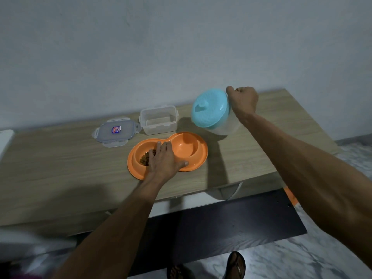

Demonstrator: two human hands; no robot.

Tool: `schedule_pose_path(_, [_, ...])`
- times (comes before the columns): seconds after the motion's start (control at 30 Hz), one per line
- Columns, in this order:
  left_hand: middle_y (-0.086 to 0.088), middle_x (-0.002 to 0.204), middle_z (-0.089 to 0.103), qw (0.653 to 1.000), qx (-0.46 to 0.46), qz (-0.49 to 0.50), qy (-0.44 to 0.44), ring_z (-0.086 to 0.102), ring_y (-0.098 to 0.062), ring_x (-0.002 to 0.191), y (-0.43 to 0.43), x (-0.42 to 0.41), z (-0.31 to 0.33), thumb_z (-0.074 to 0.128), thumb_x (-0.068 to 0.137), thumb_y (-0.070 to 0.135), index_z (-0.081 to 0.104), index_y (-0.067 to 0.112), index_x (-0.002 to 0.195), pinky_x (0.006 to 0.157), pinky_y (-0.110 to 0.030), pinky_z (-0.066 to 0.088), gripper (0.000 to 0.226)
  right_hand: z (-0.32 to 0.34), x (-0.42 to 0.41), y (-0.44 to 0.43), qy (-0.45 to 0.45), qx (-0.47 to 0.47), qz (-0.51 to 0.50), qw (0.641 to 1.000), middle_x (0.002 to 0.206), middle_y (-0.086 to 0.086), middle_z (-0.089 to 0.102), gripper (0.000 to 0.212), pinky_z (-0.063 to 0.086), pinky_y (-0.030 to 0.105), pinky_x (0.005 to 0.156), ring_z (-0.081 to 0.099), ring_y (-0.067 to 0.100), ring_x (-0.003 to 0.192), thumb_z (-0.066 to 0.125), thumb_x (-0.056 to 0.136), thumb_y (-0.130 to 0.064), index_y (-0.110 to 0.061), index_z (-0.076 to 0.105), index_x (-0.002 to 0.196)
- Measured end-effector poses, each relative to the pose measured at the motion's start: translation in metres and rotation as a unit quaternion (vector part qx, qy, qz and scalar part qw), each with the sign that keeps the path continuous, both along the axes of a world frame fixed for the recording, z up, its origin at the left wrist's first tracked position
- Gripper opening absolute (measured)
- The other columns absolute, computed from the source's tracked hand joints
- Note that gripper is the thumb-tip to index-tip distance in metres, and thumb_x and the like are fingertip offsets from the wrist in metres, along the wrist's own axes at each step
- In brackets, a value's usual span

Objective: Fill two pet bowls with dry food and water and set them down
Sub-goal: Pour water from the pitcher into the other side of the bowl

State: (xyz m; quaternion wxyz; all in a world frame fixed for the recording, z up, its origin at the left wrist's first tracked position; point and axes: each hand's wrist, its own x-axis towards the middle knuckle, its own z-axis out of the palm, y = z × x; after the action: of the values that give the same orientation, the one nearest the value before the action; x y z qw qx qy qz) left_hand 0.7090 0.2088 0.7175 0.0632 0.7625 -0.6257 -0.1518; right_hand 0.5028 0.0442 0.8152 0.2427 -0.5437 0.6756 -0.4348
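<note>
Orange double bowl [188, 151] on the wooden table [60, 162], kibble [144, 159] in its left well. My left hand [164, 160] lies flat-fingered across it, grasping nothing; my right hand [243, 101] is fisted on the tilted blue-lidded jug [210, 108]. Clear container [159, 120] and lid [115, 131] lie behind.

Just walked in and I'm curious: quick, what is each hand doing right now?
Left hand: open, fingers resting flat on the orange double bowl.
Right hand: closed on the blue-lidded jug, which is tilted.
</note>
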Motion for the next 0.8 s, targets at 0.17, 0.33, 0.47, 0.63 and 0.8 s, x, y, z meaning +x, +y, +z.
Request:
schedule_pose_path(0.17, [-0.008,0.156,0.033,1.000,-0.004,-0.016,-0.011,0.015,-0.031,0.150,0.001,0.004,-0.001,0.061,0.081,0.064,0.028,0.007,0.149,0.118,-0.056,0.017,0.094,0.006,0.015,0.020,0.099,-0.059,0.058,0.992,0.044,0.003,0.024,0.045,0.031,0.032,0.056,0.021,0.018,0.048,0.056,0.077,-0.031,-0.012,0.032,0.044])
schedule_pose_path(0.33, [-0.007,0.156,0.034,0.999,-0.006,-0.033,-0.013,0.016,-0.029,0.150,0.003,0.007,0.002,0.061,0.085,0.059,0.029,0.008,0.149,0.118,-0.057,0.016,0.087,0.007,0.032,0.033,0.160,-0.090,0.095,0.978,0.043,0.005,0.030,0.044,0.035,0.030,0.059,0.029,0.019,0.047,0.055,0.080,-0.032,-0.008,0.045,0.045])
schedule_pose_path(0.47, [-0.008,0.156,0.033,0.999,0.005,-0.036,-0.014,0.016,-0.028,0.151,0.003,0.007,0.006,0.062,0.086,0.055,0.028,0.009,0.149,0.119,-0.058,0.014,0.086,0.008,0.045,0.041,0.199,-0.107,0.108,0.968,0.040,-0.003,0.028,0.044,0.042,0.033,0.069,0.028,0.017,0.045,0.054,0.084,-0.031,-0.009,0.047,0.047])
schedule_pose_path(0.63, [-0.009,0.158,0.031,0.999,0.013,-0.041,-0.013,0.015,-0.029,0.151,0.003,0.009,0.008,0.063,0.086,0.053,0.025,0.009,0.151,0.119,-0.059,0.013,0.087,0.012,0.054,0.047,0.263,-0.119,0.116,0.950,0.041,0.000,0.036,0.046,0.046,0.037,0.079,0.030,0.015,0.044,0.053,0.087,-0.032,-0.008,0.049,0.048])
schedule_pose_path(0.8, [-0.010,0.161,0.025,0.999,0.020,-0.043,-0.013,0.011,-0.028,0.152,0.003,0.010,0.009,0.064,0.087,0.051,0.021,0.009,0.153,0.121,-0.058,0.010,0.089,0.015,0.062,0.054,0.306,-0.134,0.133,0.933,0.046,0.001,0.043,0.047,0.040,0.035,0.080,0.043,0.021,0.056,0.052,0.090,-0.033,-0.007,0.051,0.051])
